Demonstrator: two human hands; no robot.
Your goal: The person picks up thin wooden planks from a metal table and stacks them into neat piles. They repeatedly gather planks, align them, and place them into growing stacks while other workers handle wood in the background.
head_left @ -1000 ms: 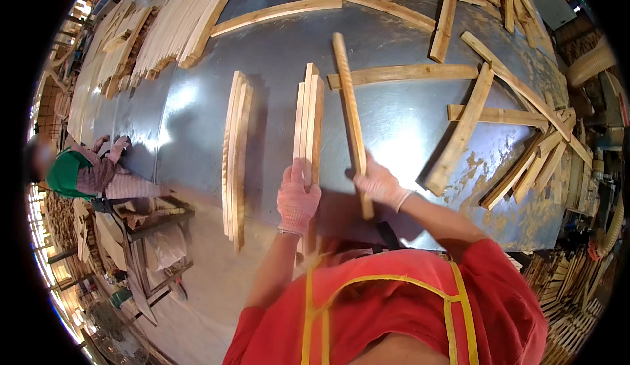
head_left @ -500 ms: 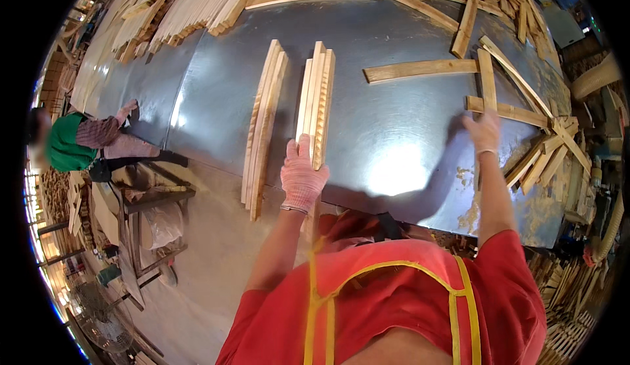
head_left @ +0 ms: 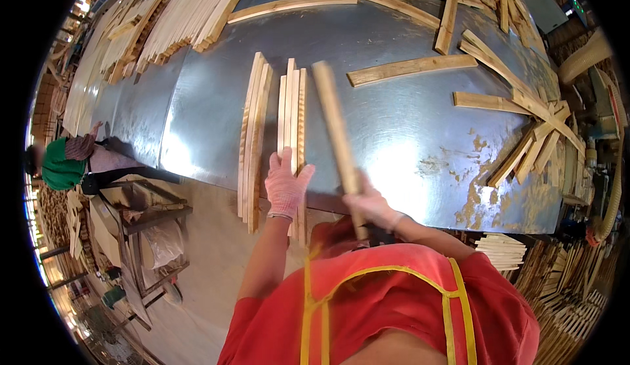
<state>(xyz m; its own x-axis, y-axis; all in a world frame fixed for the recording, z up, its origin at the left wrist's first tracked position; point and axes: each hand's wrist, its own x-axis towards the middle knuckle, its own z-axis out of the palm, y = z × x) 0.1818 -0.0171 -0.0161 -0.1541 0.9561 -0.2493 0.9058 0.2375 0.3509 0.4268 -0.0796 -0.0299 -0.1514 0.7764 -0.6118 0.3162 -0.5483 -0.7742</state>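
My left hand (head_left: 285, 186), in a pale pink glove, lies over the near part of a small bundle of wooden strips (head_left: 293, 115). Its thumb is at the right side of the bundle and its fingers reach over the top and left. Just left of it, another bundle of strips (head_left: 256, 128) overhangs the table's near edge. My right hand (head_left: 373, 204), also gloved and blurred by motion, grips a single wooden strip (head_left: 336, 122) near its lower end. That strip is tilted, its far end leaning toward the bundle but apart from it.
Loose boards (head_left: 412, 69) and a crossed heap of strips (head_left: 541, 125) lie on the right of the metal table (head_left: 216, 89). A long row of strips (head_left: 197, 17) stands far left. A person in green (head_left: 65, 161) is at the left edge, near a wooden stand (head_left: 141, 224).
My right hand has taken a strip from the pile at right and brought it left and nearer to me. The view has shifted a little; my left hand stays at its bundle.
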